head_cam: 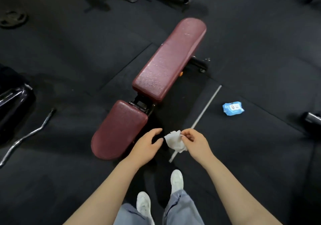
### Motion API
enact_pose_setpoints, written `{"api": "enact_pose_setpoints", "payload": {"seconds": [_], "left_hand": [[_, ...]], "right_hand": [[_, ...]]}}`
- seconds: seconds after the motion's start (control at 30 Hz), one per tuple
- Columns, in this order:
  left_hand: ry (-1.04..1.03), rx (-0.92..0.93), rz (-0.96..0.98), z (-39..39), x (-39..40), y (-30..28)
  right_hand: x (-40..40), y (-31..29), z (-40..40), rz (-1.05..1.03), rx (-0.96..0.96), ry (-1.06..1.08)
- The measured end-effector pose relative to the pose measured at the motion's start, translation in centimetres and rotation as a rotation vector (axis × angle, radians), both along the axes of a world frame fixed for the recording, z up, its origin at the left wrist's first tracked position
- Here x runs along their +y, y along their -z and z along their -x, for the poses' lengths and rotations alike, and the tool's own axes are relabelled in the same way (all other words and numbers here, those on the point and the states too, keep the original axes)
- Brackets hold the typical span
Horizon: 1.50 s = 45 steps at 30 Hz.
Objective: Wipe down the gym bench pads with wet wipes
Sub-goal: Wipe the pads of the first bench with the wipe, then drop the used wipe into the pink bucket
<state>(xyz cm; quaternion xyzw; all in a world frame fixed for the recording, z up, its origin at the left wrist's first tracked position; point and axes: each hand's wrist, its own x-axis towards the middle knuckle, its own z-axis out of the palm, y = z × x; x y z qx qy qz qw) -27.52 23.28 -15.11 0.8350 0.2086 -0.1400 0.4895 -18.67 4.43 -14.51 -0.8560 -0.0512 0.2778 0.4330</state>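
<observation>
Nearest the camera, a crumpled white wet wipe [175,142] is pinched at its upper edge by the thumb and fingers [185,135] of the right hand [196,145], the rest of it hanging loose below. The left hand [146,146] is held just beside the wipe at its nine o'clock, its fingers relaxed and spread with nothing held; whether its fingertips touch the wipe cannot be told.

Only a corner of the wipe is secured, so it could be dropped onto the black rubber floor [69,59] and soiled before any pad is reached. Left bunched, it would probably give poor contact, and streaks may be left.

The short maroon padded seat [119,129] lies at ten o'clock from the hands, close by. Beyond it, toward twelve o'clock, the long maroon padded backrest [170,58] stretches away. The far end may be missed unless the person moves round.

A thin grey metal rod [205,112] lies on the floor at one o'clock and could be stepped on. Further out at two o'clock sits the blue soft pack of wet wipes [233,108]; whether its flap is closed cannot be made out.

The bench frame is mostly hidden under the pads. The pale specks on the pads could be wear or dirt; that is unclear. A curved chrome bar [26,136] at nine o'clock is cut off by the left edge.
</observation>
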Motion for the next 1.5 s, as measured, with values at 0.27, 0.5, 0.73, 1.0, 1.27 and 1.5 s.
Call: {"api": "enact_pose_setpoints", "payload": {"seconds": [0.27, 0.5, 0.73, 1.0, 1.27, 1.5], "left_hand": [[0.201, -0.109, 0.245, 0.7, -7.2, -5.8], [0.397, -0.107, 0.273, -1.0, -15.2, -7.3], [0.64, -0.048, 0.094, -6.7, -24.8, -7.7], [0.758, -0.008, 0.007, -14.4, -32.7, -7.7], [0.64, -0.066, 0.074, -22.7, -35.0, -6.9], [0.621, -0.135, 0.162, -35.5, -35.0, -7.1]], "right_hand": [[-7.6, -5.2, 5.6, -0.118, 0.012, 0.26], [-15.0, -7.5, 8.4, -0.293, 0.053, 0.473], [-23.3, -8.4, 5.9, -0.37, 0.065, 0.577], [-30.7, -8.7, 0.0, -0.453, 0.093, 0.756], [-32.2, -8.2, -8.1, -0.534, 0.157, 0.852], [-33.0, -8.0, -20.6, -0.486, 0.354, 0.608]]}}
